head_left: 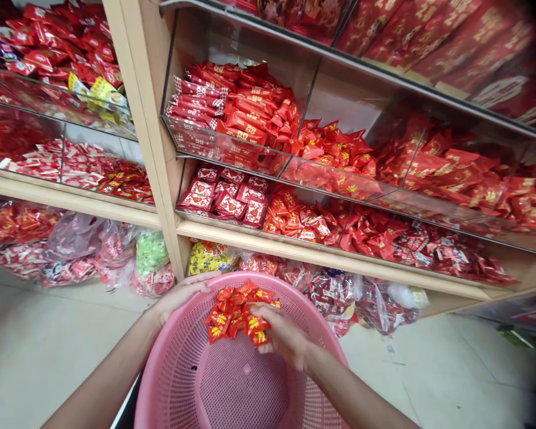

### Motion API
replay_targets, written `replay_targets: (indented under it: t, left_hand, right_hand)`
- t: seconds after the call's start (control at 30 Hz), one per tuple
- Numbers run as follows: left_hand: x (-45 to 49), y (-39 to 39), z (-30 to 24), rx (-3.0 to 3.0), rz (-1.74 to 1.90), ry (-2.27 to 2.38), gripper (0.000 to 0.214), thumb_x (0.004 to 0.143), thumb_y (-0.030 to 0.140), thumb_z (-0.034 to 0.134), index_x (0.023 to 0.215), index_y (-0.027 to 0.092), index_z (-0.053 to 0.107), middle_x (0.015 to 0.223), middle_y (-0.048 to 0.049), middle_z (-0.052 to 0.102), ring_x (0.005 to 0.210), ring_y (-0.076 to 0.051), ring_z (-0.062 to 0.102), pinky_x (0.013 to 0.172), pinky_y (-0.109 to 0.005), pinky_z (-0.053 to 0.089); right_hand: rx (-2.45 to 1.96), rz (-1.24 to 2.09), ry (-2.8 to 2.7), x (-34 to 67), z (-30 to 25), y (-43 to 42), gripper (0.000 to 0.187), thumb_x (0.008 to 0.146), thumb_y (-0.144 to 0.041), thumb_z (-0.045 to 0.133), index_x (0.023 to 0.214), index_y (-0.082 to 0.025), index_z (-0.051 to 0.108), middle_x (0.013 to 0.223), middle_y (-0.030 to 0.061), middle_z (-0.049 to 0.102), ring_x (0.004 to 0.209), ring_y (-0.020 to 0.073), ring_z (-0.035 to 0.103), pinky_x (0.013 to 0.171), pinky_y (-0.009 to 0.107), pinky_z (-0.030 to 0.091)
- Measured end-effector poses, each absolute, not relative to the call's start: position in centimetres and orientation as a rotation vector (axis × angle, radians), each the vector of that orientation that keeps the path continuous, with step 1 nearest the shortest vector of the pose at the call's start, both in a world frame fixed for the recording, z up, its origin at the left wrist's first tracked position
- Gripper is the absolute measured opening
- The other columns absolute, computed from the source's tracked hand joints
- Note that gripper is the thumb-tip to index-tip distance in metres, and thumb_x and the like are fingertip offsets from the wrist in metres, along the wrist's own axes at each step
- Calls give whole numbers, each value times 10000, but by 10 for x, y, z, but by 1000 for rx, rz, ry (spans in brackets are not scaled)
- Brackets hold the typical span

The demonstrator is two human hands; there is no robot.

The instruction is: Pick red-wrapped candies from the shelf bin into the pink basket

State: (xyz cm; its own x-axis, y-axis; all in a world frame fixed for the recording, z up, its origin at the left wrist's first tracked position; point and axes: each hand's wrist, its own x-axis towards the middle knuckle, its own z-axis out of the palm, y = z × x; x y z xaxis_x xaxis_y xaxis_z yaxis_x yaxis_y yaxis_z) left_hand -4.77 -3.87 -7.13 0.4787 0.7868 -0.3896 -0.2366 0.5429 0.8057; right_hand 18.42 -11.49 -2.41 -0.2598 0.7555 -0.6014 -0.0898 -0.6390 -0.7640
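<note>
A round pink plastic basket (170, 375) with perforated sides is held in front of me. My left hand (181, 300) grips its rim at the far left, fingers along the outer edge and the thumb side hidden. Inside, a small heap of shiny red candy packets (227, 310) with yellow print lies against the far wall. My right hand (281, 335) reaches into the basket from the right, its fingers closed around a red candy packet (256, 329) at the heap's right side. Whether it holds more than one packet is hard to tell.
Wooden shelves (250, 235) with clear-fronted bins of red wrapped sweets (259, 110) rise just beyond the basket. Filled plastic bags (335, 295) stand on the floor under the lowest shelf. More bins stand left of a wooden upright (138, 89). Pale floor tiles (455, 369) surround the basket.
</note>
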Motion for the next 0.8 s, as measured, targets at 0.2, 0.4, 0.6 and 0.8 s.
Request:
replay_targets:
  t: [0.2, 0.4, 0.6, 0.8]
  left_hand:
    - [-50, -39, -71, 790, 726, 836, 571, 671, 162, 644, 1225, 194, 512, 1098, -69, 658, 914, -216, 628, 838, -305, 463]
    - [-50, -39, -71, 792, 721, 830, 555, 682, 154, 633, 1223, 196, 514, 1125, -67, 645, 905, -200, 628, 824, -287, 463]
    - [-50, -40, -72, 799, 738, 834, 577, 671, 160, 654, 1229, 201, 509, 1147, -73, 633, 963, -220, 614, 852, -301, 459]
    - [-50, -39, -72, 784, 732, 823, 559, 678, 142, 645, 1220, 200, 519, 1120, -67, 649, 954, -202, 617, 839, -277, 462]
  right_hand:
    - [-1739, 1390, -1623, 172, -52, -113, 399, 692, -364, 587, 1062, -215, 571, 949, 47, 575, 786, 180, 576, 708, 361, 505]
    - [-1716, 1058, -1965, 167, -64, -110, 536, 708, -385, 583, 1194, -186, 477, 1128, 102, 487, 1058, 243, 507, 942, 391, 375]
    - [-1793, 969, -2034, 163, -68, -115, 526, 730, -357, 583, 1215, -217, 433, 1184, 83, 443, 1064, 224, 515, 927, 362, 397]
    - [-1846, 858, -2148, 159, -63, -118, 513, 759, -314, 568, 1237, -216, 411, 1189, 87, 452, 999, 240, 559, 878, 384, 449]
